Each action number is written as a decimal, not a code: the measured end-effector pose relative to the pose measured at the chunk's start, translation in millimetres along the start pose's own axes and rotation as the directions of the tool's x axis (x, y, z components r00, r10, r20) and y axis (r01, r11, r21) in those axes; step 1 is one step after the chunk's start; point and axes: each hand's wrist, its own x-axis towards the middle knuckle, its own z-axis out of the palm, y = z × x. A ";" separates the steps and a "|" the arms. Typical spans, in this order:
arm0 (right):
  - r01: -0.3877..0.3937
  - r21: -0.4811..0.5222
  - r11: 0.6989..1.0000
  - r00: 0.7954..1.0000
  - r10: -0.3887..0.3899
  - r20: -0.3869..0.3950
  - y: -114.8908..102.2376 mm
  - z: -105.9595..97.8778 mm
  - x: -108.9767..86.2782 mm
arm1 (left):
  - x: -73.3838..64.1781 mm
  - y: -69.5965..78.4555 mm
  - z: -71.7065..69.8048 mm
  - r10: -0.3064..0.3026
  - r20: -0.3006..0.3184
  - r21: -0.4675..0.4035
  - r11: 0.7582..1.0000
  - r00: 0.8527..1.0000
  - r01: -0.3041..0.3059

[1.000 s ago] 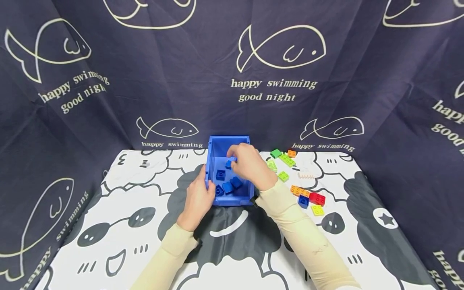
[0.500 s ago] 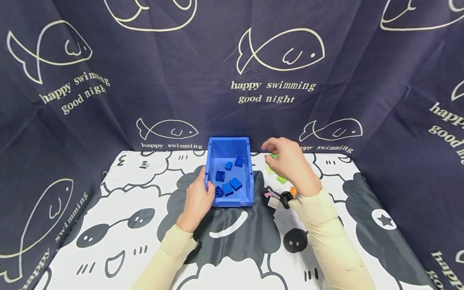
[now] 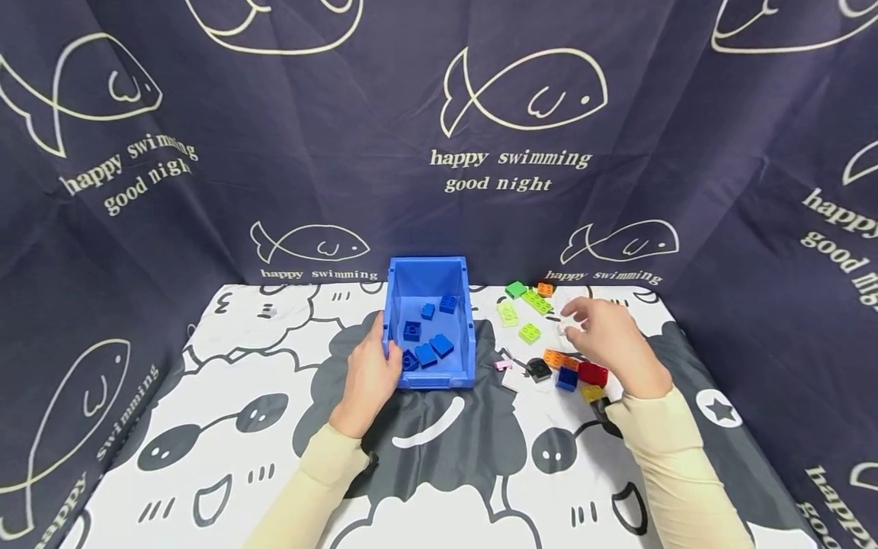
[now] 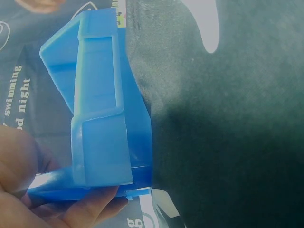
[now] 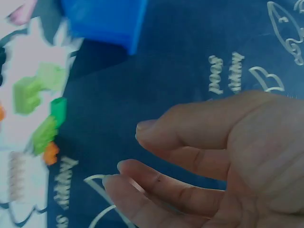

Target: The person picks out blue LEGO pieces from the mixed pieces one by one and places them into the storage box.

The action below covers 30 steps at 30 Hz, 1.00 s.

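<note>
My left hand (image 3: 370,370) grips the left wall of a blue plastic bin (image 3: 428,276), thumb over the rim. In the left wrist view, its fingers (image 4: 92,206) curl under the bin's edge. Several blue toy bricks (image 3: 442,345) lie on the bin floor. To the right, my right hand (image 3: 613,339) hovers over scattered bricks, with a pale pinkish brick (image 5: 17,178) nearby. Thumb and fingers stand apart in the right wrist view, nothing between them. Part of the pale brick is hidden behind the fingertips in the head view.
Lime bricks (image 3: 530,332), a green brick (image 3: 515,290) and orange bricks (image 3: 554,358) lie right of the bin. Nearer are a dark blue brick (image 3: 566,379), a red brick (image 3: 592,373), a yellow brick (image 3: 593,393) and a black piece (image 3: 539,370). A dark curtain (image 3: 384,152) rises behind.
My right hand has left the bin and moved right over the loose bricks. A blue brick now shows at the bin's back right. My left hand keeps its grip.
</note>
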 end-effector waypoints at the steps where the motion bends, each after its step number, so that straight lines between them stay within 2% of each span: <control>1: -0.007 -0.010 1.000 1.000 0.007 0.020 5.7 3.6 0.4 | 0.1 -0.6 -0.4 -0.003 0.002 0.002 1.000 1.000 0.003; 7: -0.048 -0.057 0.997 0.990 0.056 0.132 32.1 27.7 -0.7 | 1.3 -2.3 -0.7 -0.001 0.005 0.005 1.000 1.000 0.001; 10: -0.074 -0.061 0.995 0.979 0.084 0.186 37.4 39.1 -4.3 | 1.6 -2.0 -0.8 0.001 0.006 0.008 1.000 1.000 -0.001; 14: -0.071 -0.055 0.996 0.973 0.081 0.215 41.0 52.3 -9.3 | 1.8 -1.0 -0.6 -0.007 0.005 0.007 1.000 1.000 0.007; 21: -0.045 -0.079 0.996 0.979 0.060 0.195 48.4 72.7 -12.7 | 1.6 0.6 -0.7 -0.020 0.001 0.010 1.000 1.000 0.020; 30: -0.026 -0.104 0.994 0.988 0.041 0.152 41.4 78.6 -15.4 | 2.0 -1.7 -0.3 -0.003 0.003 0.011 1.000 1.000 0.003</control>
